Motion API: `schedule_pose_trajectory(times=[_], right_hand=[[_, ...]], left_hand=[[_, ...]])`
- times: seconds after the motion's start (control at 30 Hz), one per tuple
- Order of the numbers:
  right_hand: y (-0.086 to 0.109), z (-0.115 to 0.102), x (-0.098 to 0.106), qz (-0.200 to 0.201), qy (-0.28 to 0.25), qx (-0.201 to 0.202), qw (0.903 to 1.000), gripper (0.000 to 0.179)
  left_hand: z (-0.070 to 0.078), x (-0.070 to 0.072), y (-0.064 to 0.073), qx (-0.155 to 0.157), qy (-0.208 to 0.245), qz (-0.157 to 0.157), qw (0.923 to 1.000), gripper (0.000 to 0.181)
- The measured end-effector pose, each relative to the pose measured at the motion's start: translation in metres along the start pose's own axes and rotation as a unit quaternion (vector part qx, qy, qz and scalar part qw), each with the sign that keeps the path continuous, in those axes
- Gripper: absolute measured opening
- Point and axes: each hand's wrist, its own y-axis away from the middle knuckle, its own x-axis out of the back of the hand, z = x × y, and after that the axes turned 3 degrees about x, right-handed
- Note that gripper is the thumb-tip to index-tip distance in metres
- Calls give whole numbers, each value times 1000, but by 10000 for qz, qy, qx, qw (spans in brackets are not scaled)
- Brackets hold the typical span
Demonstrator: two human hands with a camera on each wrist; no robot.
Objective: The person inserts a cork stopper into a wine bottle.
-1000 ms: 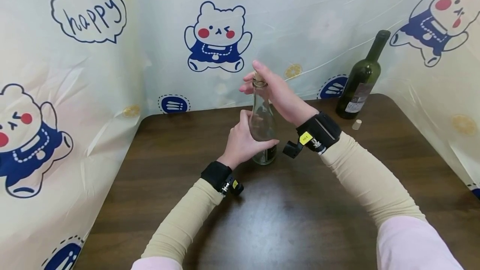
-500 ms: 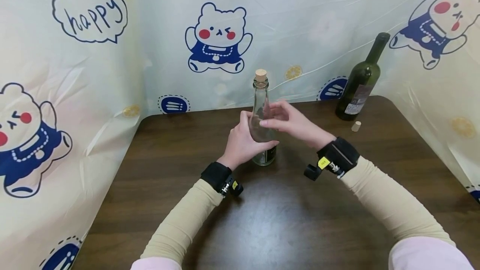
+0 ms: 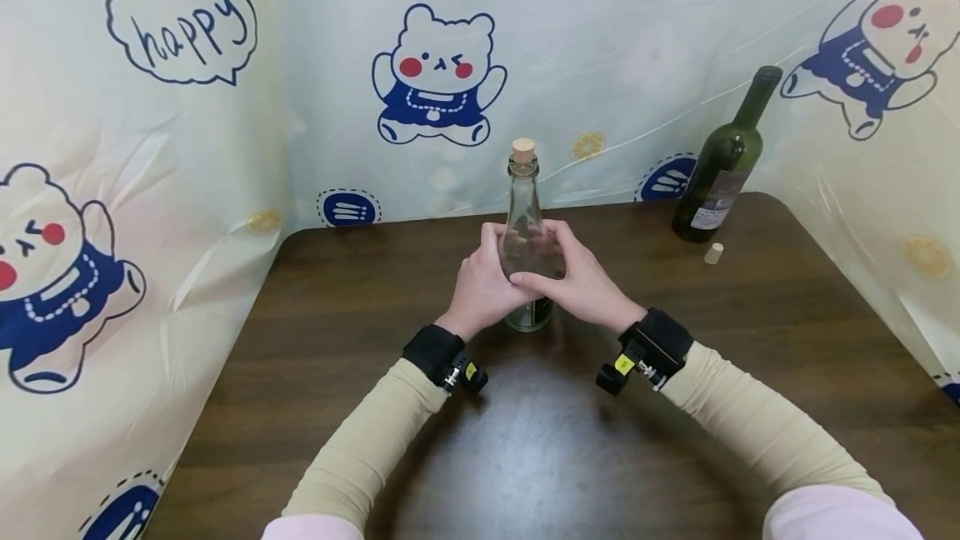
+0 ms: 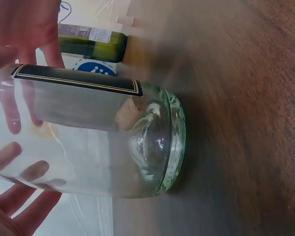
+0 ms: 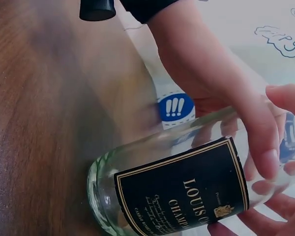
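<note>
Three cartoon bears (image 3: 435,111) in blue are printed on the pale cloth (image 3: 585,40) that rises behind and beside the work; a speech bubble (image 3: 183,27) at its left reads "happy", while another at the top is cut off by the frame. Below it spreads a dark brown wooden table (image 3: 360,290). Two arms in beige sleeves (image 3: 757,419) reach over it from the near side, each wearing a black wrist band (image 3: 433,354).

A green bottle (image 3: 726,148) stands at the far right corner; its label has a white panel (image 3: 708,217) with print too small to read. Nearer the middle, a clear glass bottle (image 3: 525,200) stands upright. Its black, gold-edged label (image 5: 182,189) shows "LOUIS C" and "CHAMP", both cut short by the curve, beside a small gold emblem (image 5: 222,211); the finer lines are unclear.

Both hands clasp the clear bottle's body. The left hand (image 3: 480,290) has thumb and fingers parted around the glass; the right hand (image 3: 592,283) grips from the other side, thumb across the front, fingers behind.

A cork stopper (image 3: 523,150) sits in the bottle's mouth. A loose cork (image 3: 714,253) lies just beside the green bottle. One brownish lump (image 4: 130,113) shows through the clear glass near the base; whether inside or behind, I cannot tell.
</note>
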Motion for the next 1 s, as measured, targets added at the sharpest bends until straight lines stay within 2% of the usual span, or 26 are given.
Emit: schedule_pose_trajectory(times=[0.13,0.37,0.5,0.67,0.73,0.87,1.0], right_hand=[[2,2,-3,59,-14,29,10000,73],[4,5,-4,228,-70,-41,9997,75],[4,5,-6,370,-82,-88,9992,77],[7,7,-11,730,-91,-181,9971,96],[9,9,-14,724,-159,-217,9970,98],[14,16,-17,147,-220,-258,9993,82],[22,23,-17,-817,50,-251,9963,57]], left_hand=[[2,-1,5,105,110,63,9999,83],[4,-10,16,216,242,198,9993,108],[5,-12,17,274,318,333,9986,102],[3,-8,16,316,505,470,9971,88],[0,-5,16,328,542,562,9964,86],[-12,5,14,490,562,926,9929,88],[-26,22,6,881,554,1337,9855,93]])
